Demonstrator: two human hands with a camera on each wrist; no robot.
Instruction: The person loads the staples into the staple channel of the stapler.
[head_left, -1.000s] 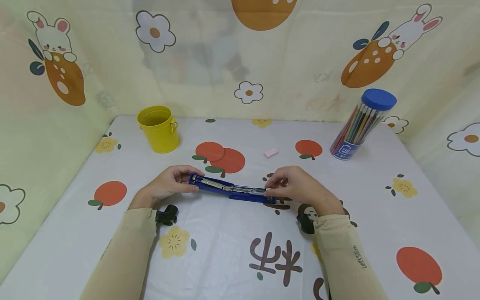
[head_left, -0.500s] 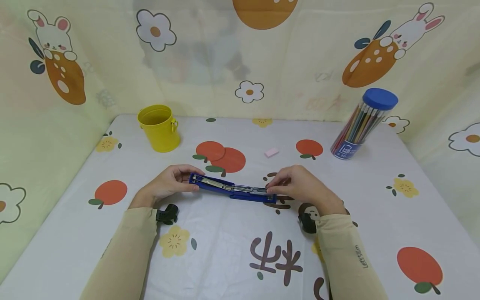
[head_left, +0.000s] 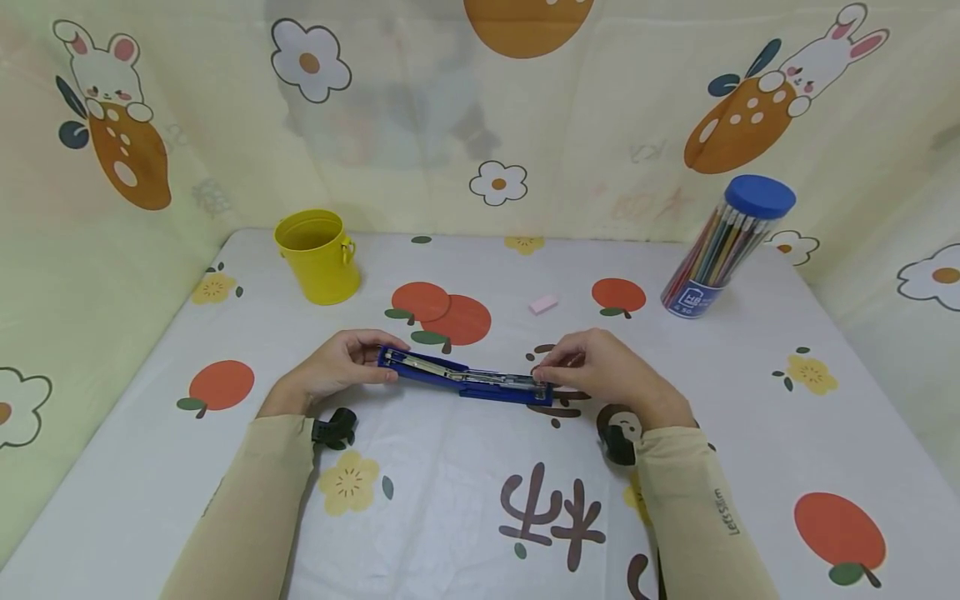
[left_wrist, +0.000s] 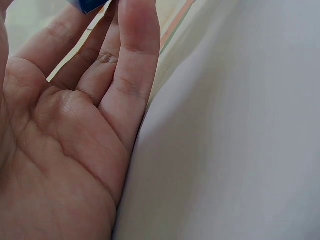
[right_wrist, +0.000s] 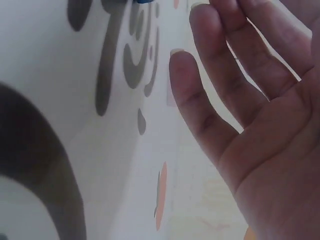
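An opened-out blue stapler lies across the middle of the table in the head view, its metal inner parts facing up. My left hand pinches its left end between thumb and fingers. At the right end, the thumb and fingertips of my right hand pinch the metal part inside it; the exact piece is hidden by the fingers. Only a blue corner of the stapler shows at the top of the left wrist view. In the right wrist view the other fingers are loosely bent, and the pinch is out of sight.
A yellow bucket stands at the back left. A clear tub of pencils with a blue lid stands at the back right. Between them lies a small pink block. A printed curtain rises behind the table.
My right hand's fingertips have shifted slightly to the right along the stapler's metal part. The left hand and the stapler look the same as before.
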